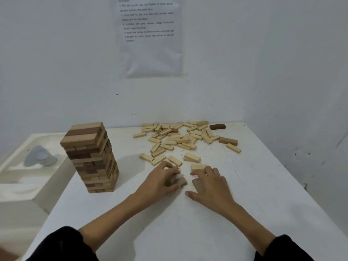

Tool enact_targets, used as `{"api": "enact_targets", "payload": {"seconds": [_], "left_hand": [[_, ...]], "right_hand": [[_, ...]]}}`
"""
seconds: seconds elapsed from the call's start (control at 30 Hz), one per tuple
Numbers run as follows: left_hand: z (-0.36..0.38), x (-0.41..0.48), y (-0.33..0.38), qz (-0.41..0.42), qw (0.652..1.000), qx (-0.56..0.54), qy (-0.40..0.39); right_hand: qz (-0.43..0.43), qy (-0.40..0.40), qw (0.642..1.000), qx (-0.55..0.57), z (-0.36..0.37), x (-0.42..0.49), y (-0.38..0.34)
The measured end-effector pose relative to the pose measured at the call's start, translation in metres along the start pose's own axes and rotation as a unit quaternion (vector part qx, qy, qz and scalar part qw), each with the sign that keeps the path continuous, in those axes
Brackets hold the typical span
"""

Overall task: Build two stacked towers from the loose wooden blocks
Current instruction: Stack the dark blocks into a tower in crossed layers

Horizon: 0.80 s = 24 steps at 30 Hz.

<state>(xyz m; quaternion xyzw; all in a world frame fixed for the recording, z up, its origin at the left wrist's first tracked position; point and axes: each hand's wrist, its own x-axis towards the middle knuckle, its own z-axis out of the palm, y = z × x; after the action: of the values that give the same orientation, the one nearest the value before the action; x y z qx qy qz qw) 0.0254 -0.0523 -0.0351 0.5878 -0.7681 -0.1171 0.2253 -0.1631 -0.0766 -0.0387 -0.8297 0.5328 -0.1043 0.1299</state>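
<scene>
L fingers (168,170) round blocks (181,181); R fingers (209,172) spread on table (248,208)

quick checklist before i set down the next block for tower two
1. Tall tower of light and dark wooden blocks upright at left: ok.
2. Left hand has a grip on small wooden blocks: ok.
3. Right hand free, fingers spread on the white table: ok.
4. Second tower's base laid square: cannot tell, the left hand covers it.
5. Scattered pile of loose light wooden blocks still has supply: ok.
6. Both hands apart from the finished tower: ok.
</scene>
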Motion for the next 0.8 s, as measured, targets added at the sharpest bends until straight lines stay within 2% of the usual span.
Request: {"api": "enact_targets", "payload": {"seconds": [0.2,0.3,0.4,0.5,0.63,0.8], "left_hand": [[-0.008,-0.025,-0.002,-0.014,0.999,-0.007,0.037],[-0.011,-0.038,-0.003,-0.017,1.000,0.008,0.016],[-0.016,-0.041,-0.007,-0.039,0.999,-0.014,-0.012],[-0.024,-0.034,-0.018,-0.064,0.994,-0.057,-0.064],[-0.035,-0.024,-0.035,-0.071,0.983,-0.081,-0.150],[-0.030,-0.019,-0.043,-0.051,0.985,-0.075,-0.144]], "right_hand": [[-0.036,0.053,0.998,-0.008,0.021,-0.003,-0.025],[-0.037,0.076,0.996,0.006,0.032,0.003,-0.030],[-0.041,0.131,0.991,0.000,0.038,0.012,-0.029],[-0.066,0.079,0.995,0.002,0.029,0.021,-0.024],[-0.102,-0.025,0.991,0.080,0.008,0.035,-0.009],[-0.148,-0.082,0.981,0.098,-0.003,0.045,0.003]]}}
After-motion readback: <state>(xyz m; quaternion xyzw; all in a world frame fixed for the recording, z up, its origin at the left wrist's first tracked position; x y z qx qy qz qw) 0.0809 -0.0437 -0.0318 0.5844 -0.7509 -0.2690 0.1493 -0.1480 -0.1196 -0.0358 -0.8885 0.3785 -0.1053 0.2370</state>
